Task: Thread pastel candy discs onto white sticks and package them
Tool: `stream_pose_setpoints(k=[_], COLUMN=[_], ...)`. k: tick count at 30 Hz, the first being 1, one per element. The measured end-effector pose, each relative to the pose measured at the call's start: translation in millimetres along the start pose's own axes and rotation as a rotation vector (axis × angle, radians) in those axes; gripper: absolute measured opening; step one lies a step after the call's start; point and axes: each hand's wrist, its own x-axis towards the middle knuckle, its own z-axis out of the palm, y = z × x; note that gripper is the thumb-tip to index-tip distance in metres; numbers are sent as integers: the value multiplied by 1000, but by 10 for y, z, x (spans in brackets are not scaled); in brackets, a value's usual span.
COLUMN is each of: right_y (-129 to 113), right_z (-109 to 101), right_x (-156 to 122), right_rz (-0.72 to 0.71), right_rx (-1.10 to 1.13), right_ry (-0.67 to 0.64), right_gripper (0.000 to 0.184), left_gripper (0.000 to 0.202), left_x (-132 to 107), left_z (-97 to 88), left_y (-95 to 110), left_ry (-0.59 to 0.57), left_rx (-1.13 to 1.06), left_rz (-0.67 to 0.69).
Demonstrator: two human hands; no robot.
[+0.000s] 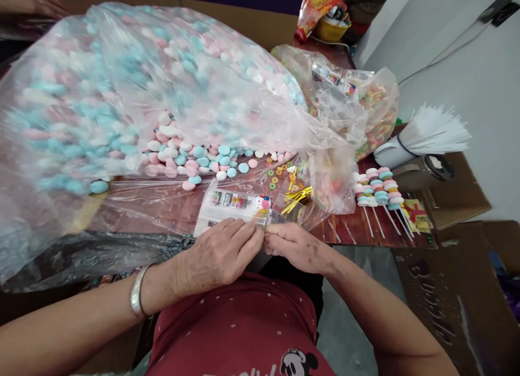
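Your two hands meet at the near right corner of the printed plastic packet (pixel 229 202).

The packet lies on the tabletop just beyond your fingers, its long axis running roughly left to right; your left hand (pixel 227 251) is nearer, overlapping its near edge, while your right hand (pixel 298 248) sits beside those fingertips at the corner. Your left fingers lie close together over the edge, and your right fingers curl inward; the undersides are hidden, so I cannot tell how far either grip is closed or what it has hold of. The packet's print is too small to read. Large lettering on the carton (pixel 439 338) at right seems to spell "Bubble"; your red shirt (pixel 239 327) shows cut-off letters beside a cartoon mouse (pixel 298 362).
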Motion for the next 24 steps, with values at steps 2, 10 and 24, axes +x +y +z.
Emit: stream_pose_setpoints(k=[2, 10, 24], right_y=[-38, 134, 333], right_z=[-72, -500, -685], right_x=[0, 303, 318], right_rz=[-3, 274, 365], right_rx=[36, -785, -856], right_ry=[10, 721, 690], right_gripper=[28, 19, 20], left_gripper=[23, 19, 27], left_x=[-2, 49, 190], left_z=[25, 29, 93], left_y=[-32, -136, -101], left_ry=[79, 121, 319], left_rx=[-28, -905, -1695], left_rz=[-13, -940, -1492])
